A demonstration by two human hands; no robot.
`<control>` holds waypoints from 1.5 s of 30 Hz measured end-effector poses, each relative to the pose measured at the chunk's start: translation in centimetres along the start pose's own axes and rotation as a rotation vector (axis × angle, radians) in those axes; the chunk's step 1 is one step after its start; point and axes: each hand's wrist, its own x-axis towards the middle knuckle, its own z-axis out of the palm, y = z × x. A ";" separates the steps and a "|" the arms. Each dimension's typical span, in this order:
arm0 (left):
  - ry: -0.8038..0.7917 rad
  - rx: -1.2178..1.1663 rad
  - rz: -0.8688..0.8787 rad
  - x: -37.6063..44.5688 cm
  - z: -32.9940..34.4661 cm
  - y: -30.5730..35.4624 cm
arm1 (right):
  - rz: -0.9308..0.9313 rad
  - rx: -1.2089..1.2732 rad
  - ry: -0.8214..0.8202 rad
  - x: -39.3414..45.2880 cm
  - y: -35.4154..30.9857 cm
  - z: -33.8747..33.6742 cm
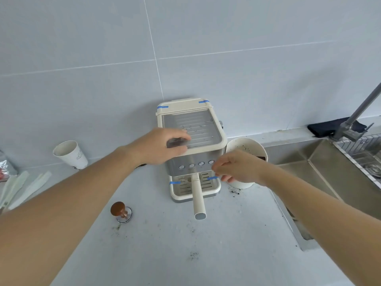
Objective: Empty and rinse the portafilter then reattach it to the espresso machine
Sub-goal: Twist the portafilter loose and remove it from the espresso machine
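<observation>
A cream and steel espresso machine (198, 155) stands against the tiled wall. The portafilter (198, 200) sits in the machine, its cream handle pointing straight toward me over the drip tray (215, 189); its basket is hidden under the machine's front. My left hand (162, 146) rests on the front left corner of the machine's top, fingers curled over the edge. My right hand (237, 167) hovers at the machine's right front, by the rightmost button, fingers loosely bent and holding nothing.
A white tub with coffee grounds (246, 148) stands right of the machine. A steel sink (321, 174) with a tap (356, 116) and wire rack lies further right. A wooden-knobbed tamper (120, 211) and a paper cup (71, 154) sit to the left. Grounds speckle the counter.
</observation>
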 end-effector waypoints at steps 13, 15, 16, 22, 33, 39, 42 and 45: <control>-0.094 0.259 0.173 3.0 1.8 -1.2 | 0.240 0.517 -0.014 2.5 5.2 9.3; -0.073 0.290 0.187 3.1 2.3 -1.6 | 0.270 0.635 0.001 2.9 5.3 10.2; -0.049 0.293 0.189 3.2 2.6 -1.8 | 0.288 0.690 0.008 3.1 5.3 10.6; 0.017 0.320 0.204 3.3 3.2 -2.3 | 0.373 1.146 0.015 3.4 4.7 14.1; 0.051 0.319 0.215 3.4 3.4 -2.7 | 0.445 1.359 -0.098 4.5 5.2 15.4; 0.071 0.332 0.206 3.4 3.6 -2.7 | 0.422 1.324 0.005 4.8 5.3 16.4; 0.075 0.344 0.201 3.4 3.7 -2.7 | 0.405 1.305 0.040 4.8 5.3 16.7; 0.079 0.361 0.198 3.4 3.8 -2.7 | 0.374 1.282 0.058 4.7 5.3 16.9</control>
